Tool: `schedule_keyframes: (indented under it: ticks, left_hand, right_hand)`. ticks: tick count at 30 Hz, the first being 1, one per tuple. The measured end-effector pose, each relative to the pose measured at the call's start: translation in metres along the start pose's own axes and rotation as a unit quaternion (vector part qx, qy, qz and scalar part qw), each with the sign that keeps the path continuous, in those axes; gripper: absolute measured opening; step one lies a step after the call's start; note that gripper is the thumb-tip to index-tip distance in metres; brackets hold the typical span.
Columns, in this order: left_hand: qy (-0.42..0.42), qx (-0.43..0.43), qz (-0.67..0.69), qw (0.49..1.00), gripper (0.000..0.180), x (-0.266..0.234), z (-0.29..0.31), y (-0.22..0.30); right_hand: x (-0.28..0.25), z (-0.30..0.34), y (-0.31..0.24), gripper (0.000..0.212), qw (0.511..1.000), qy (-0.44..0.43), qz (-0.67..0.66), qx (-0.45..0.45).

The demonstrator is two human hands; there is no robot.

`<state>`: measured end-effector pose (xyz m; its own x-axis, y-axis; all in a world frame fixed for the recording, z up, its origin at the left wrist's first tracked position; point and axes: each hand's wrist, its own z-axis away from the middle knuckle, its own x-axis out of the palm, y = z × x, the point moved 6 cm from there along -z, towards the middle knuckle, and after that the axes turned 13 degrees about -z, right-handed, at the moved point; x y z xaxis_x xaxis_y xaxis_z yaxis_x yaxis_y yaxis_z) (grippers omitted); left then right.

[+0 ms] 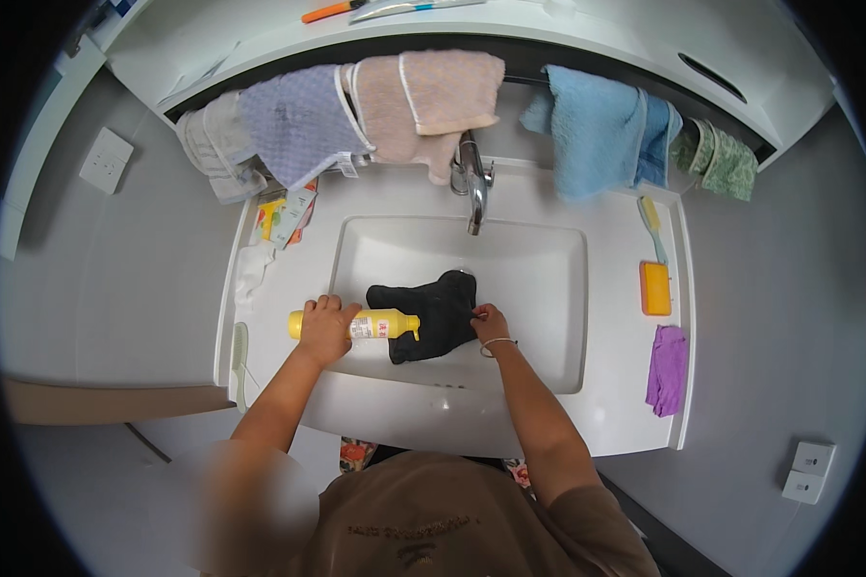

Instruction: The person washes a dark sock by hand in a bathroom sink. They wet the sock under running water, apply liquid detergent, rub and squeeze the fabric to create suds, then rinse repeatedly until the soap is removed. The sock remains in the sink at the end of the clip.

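Note:
My left hand (327,332) is wrapped round a yellow plastic bottle (380,324), which lies tipped on its side over the sink with its open flip cap pointing right. Under the cap a black cloth garment (441,315) is spread in the white sink basin (539,288); its exact kind cannot be made out. At the garment's right edge, my right hand (491,324) pinches the fabric between its fingers. A thin bracelet circles the right wrist. Whether anything flows from the bottle does not show.
A chrome faucet (473,188) stands behind the basin. Several towels, one blue (597,130), hang from a rail at the back. Along the right ledge lie a brush (652,229), an orange soap bar (655,288) and a purple cloth (667,370). A comb (240,361) lies left.

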<state>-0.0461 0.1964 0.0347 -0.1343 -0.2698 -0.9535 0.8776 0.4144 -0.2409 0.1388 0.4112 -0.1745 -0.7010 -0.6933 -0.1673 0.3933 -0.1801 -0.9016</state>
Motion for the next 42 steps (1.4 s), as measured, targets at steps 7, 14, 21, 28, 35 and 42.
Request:
schedule_keyframes:
  ticks: [7,14,21,28,35,42]
  left_hand:
    - [-0.019,-0.008,-0.01,1.0,0.047,0.001,-0.005,0.006]
    - [0.018,0.041,-0.096,0.994,0.037,-0.01,-0.035,0.048]
    - [-0.065,0.014,-0.131,0.989,0.033,-0.007,-0.026,0.015]
    - [-0.037,0.012,-0.099,0.994,0.036,-0.004,-0.022,0.023]
    - [0.006,-0.057,0.048,0.997,0.046,-0.004,-0.009,0.005]
    - [0.04,-0.085,0.135,0.986,0.044,-0.011,0.003,-0.006]
  right_hand:
    - [-0.005,-0.001,0.008,0.021,1.0,-0.002,0.019,0.008]
    - [-0.006,-0.002,0.015,0.021,0.999,0.003,0.027,0.022]
    - [-0.01,0.003,0.013,0.022,0.999,-0.007,0.03,0.034]
    - [-0.003,-0.003,0.018,0.022,0.999,-0.013,0.034,0.019]
    - [-0.004,-0.001,0.011,0.021,0.998,-0.015,0.047,0.025]
    - [-0.004,-0.002,0.01,0.019,0.998,-0.016,0.053,0.028]
